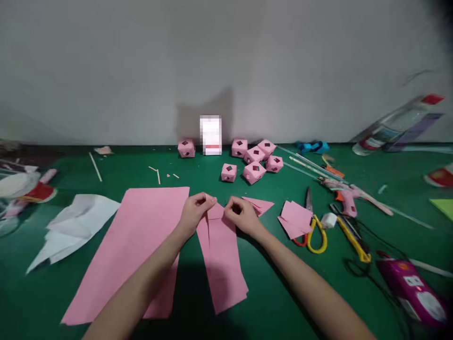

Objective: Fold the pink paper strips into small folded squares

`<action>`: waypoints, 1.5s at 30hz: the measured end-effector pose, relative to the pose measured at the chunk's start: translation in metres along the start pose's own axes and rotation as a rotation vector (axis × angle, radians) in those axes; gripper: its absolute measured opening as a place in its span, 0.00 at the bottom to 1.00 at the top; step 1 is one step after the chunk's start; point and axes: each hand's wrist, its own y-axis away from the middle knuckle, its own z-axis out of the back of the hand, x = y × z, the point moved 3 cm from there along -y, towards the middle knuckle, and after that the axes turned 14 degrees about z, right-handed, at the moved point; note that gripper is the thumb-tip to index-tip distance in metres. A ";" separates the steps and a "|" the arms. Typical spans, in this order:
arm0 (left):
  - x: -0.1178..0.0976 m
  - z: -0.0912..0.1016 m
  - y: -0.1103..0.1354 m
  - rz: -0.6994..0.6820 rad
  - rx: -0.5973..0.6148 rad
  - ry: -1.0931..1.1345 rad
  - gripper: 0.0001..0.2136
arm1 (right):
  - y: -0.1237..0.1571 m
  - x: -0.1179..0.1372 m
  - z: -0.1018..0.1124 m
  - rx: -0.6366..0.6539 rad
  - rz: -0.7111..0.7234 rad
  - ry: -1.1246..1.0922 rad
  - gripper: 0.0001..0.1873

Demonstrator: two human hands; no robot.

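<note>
Pink paper strips (224,264) lie lengthwise in front of me, their far end raised between my hands. My left hand (198,208) pinches the left far corner of the top paper between thumb and fingers. Opposite it, my right hand (243,215) has its fingers closed at the right edge of the same paper; the exact grip is partly hidden. A crease or folded edge crosses the paper between the hands. Folded pink paper triangles (261,206) lie just beyond my right hand. Under my left forearm rests a large pink sheet (141,236).
Several pink paper cubes with cut-out holes (255,172) stand near the wall by a bright upright screen (211,134). To the right are pink squares (296,219), scissors (318,238), a yellow cutter (354,238), a glue gun (348,198) and a bottle (389,130). White paper (76,226) lies left.
</note>
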 end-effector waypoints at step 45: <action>0.032 -0.014 0.069 -0.168 -0.041 -0.224 0.11 | 0.060 0.023 -0.017 -0.004 0.005 -0.052 0.07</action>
